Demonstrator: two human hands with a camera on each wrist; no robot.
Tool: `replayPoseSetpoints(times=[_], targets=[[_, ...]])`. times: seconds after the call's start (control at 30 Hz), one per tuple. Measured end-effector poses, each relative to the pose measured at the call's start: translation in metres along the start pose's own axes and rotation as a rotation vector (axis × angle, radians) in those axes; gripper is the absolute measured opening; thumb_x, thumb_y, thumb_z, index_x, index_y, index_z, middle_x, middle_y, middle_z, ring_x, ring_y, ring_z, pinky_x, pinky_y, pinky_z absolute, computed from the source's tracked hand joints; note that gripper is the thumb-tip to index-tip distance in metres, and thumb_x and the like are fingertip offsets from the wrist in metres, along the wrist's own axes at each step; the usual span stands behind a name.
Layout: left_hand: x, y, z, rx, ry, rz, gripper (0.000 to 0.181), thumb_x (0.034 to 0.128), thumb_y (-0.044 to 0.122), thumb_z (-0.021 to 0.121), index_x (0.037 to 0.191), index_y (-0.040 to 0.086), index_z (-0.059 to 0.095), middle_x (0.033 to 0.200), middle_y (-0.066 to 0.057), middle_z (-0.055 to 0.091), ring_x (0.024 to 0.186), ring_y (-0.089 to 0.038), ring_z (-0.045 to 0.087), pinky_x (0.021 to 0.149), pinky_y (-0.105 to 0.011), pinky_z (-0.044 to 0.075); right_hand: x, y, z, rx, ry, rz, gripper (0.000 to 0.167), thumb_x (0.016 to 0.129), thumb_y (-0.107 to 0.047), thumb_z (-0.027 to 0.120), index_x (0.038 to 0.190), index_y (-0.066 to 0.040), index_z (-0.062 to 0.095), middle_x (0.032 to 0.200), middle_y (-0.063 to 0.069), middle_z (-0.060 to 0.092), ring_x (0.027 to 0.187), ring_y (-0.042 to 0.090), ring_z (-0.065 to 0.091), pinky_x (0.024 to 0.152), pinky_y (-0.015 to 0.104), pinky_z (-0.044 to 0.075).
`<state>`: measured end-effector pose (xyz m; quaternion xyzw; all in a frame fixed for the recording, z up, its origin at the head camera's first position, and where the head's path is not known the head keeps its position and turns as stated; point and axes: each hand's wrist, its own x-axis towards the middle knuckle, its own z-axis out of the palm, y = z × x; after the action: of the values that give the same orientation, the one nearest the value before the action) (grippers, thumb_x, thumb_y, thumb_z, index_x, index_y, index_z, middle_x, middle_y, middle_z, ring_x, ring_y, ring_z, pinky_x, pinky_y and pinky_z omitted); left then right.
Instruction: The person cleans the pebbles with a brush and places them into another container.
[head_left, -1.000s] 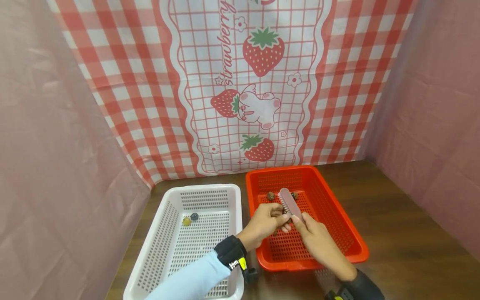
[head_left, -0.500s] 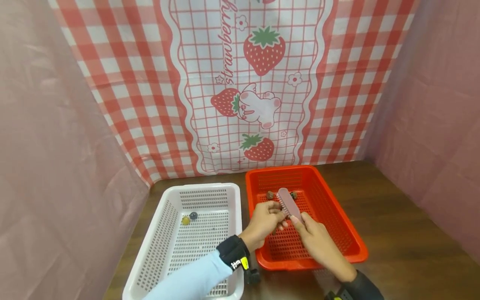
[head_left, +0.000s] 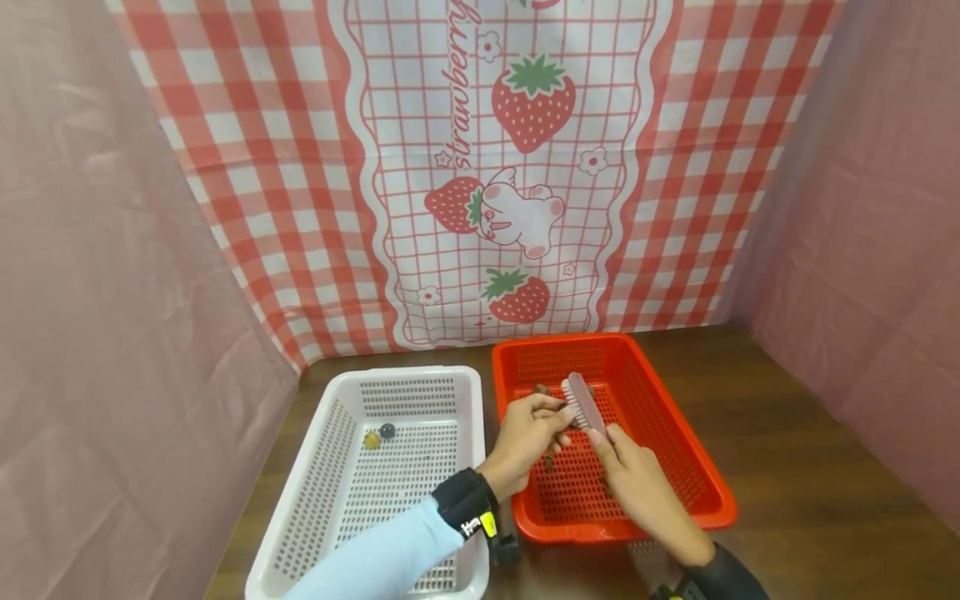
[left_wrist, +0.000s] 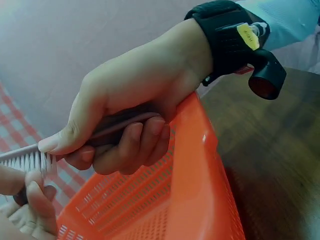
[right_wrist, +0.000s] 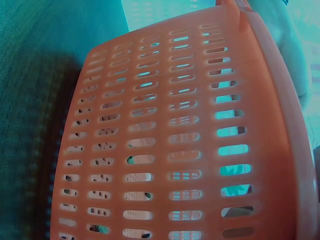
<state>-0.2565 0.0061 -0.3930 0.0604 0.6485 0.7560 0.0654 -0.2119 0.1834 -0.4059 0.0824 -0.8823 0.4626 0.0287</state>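
Observation:
Over the red basket (head_left: pixel 678 412), my right hand (head_left: pixel 641 483) grips the handle of a pink brush (head_left: pixel 588 407), its white bristles facing left. My left hand (head_left: pixel 521 437) has its fingers curled at the bristles. In the left wrist view, the left fingertips (left_wrist: pixel 37 195) pinch a small dark thing (left_wrist: pixel 21 196) under the bristles (left_wrist: pixel 30 161), while the right hand (left_wrist: pixel 135 90) wraps the handle, thumb on the brush's back. Small brown pieces (head_left: pixel 549 462) lie in the basket, some partly hidden. The right wrist view shows mostly the slotted red wall (right_wrist: pixel 160 125).
To the left stands a white basket (head_left: pixel 480 433) holding a dark ball (head_left: pixel 387 431) and a yellow ball (head_left: pixel 372 440). Brown tabletop (head_left: pixel 795 433) extends to the right. A red checked strawberry cloth (head_left: pixel 300 167) hangs behind, with pink cloth at both sides.
The brush head has shifted slightly right and turned more edge-on, showing more of its bristles. My left fingers have shifted slightly at the bristles. Both baskets stay in place.

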Motion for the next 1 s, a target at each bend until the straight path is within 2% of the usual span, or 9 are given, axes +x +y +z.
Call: replayPoseSetpoints(times=[0.13,0.2,0.33,0.4,0.53,0.6,0.83,0.93,1.0], targets=[[0.0042,0.0012,0.0004,-0.145,0.079,0.054,0.022,0.0981,0.009,0.071,0.114,-0.005,0.065,0.092,-0.011,0.072,0.067,-0.012,0.063,0.06,-0.02,0.052,0.0001,-0.0012,0.0005,-0.018,0.006,-0.005,0.036,0.109,-0.045,0.048,0.098,-0.011,0.053,0.066,-0.002,0.044,0.052,0.011,0.041,0.047,0.025,0.035],[0.0051,0.0002,-0.0005,-0.17,0.093,0.052,0.02,0.098,0.01,0.071,0.112,-0.004,0.066,0.091,-0.01,0.072,0.068,-0.011,0.062,0.06,-0.02,0.051,-0.0004,-0.0015,0.0002,-0.026,0.001,-0.002,0.037,0.109,-0.046,0.049,0.098,-0.011,0.053,0.066,-0.001,0.044,0.053,0.011,0.041,0.048,0.025,0.035],[0.0024,-0.0045,-0.0008,-0.053,-0.027,0.025,0.019,0.097,0.01,0.073,0.11,-0.001,0.066,0.089,-0.009,0.073,0.066,-0.013,0.064,0.059,-0.022,0.053,-0.0026,0.0002,-0.0017,-0.012,0.022,0.03,0.038,0.109,-0.046,0.049,0.098,-0.01,0.053,0.066,0.0,0.048,0.054,0.013,0.046,0.048,0.026,0.039],[0.0015,-0.0053,-0.0011,0.005,-0.073,0.042,0.019,0.0962,0.01,0.074,0.111,0.0,0.067,0.089,-0.009,0.073,0.065,-0.014,0.065,0.059,-0.023,0.054,-0.003,0.0008,-0.0022,0.002,0.029,0.038,0.037,0.109,-0.045,0.05,0.099,-0.009,0.053,0.067,0.0,0.049,0.054,0.014,0.049,0.048,0.027,0.04],[0.004,-0.0023,-0.0041,-0.001,0.002,0.106,0.021,0.0971,0.011,0.073,0.114,0.0,0.067,0.092,-0.011,0.073,0.068,-0.015,0.066,0.062,-0.024,0.056,-0.0009,-0.0011,-0.0012,-0.001,0.011,0.025,0.038,0.108,-0.046,0.05,0.098,-0.01,0.054,0.067,0.0,0.046,0.055,0.013,0.044,0.049,0.026,0.037],[0.0048,-0.0015,-0.0052,-0.007,0.017,0.11,0.021,0.0973,0.009,0.072,0.114,-0.002,0.067,0.092,-0.011,0.073,0.068,-0.016,0.066,0.063,-0.025,0.057,-0.0002,-0.0014,-0.0005,-0.008,-0.003,0.017,0.038,0.108,-0.046,0.05,0.098,-0.01,0.054,0.067,0.0,0.044,0.054,0.012,0.041,0.049,0.025,0.036],[-0.0023,-0.0044,-0.0054,0.19,-0.214,0.065,0.015,0.0953,0.008,0.075,0.105,0.001,0.066,0.083,-0.015,0.072,0.062,-0.02,0.065,0.055,-0.025,0.055,-0.0039,-0.0004,-0.0015,-0.017,0.006,0.032,0.036,0.109,-0.043,0.05,0.096,-0.01,0.054,0.067,-0.001,0.044,0.054,0.013,0.041,0.048,0.025,0.035],[-0.0032,-0.0032,-0.0058,0.239,-0.25,0.068,0.015,0.0948,0.009,0.075,0.104,0.002,0.066,0.082,-0.017,0.072,0.06,-0.017,0.064,0.056,-0.032,0.059,-0.0033,-0.001,-0.0014,-0.021,0.013,0.015,0.035,0.109,-0.043,0.05,0.097,-0.011,0.055,0.066,-0.001,0.044,0.053,0.012,0.041,0.048,0.026,0.034],[-0.002,-0.0032,-0.0057,0.202,-0.22,0.067,0.016,0.0952,0.008,0.075,0.107,0.001,0.067,0.086,-0.021,0.072,0.061,-0.016,0.065,0.06,-0.035,0.061,-0.0026,-0.0012,-0.0013,-0.019,0.016,0.012,0.035,0.109,-0.043,0.05,0.097,-0.011,0.054,0.066,-0.001,0.044,0.053,0.012,0.041,0.047,0.026,0.035]])
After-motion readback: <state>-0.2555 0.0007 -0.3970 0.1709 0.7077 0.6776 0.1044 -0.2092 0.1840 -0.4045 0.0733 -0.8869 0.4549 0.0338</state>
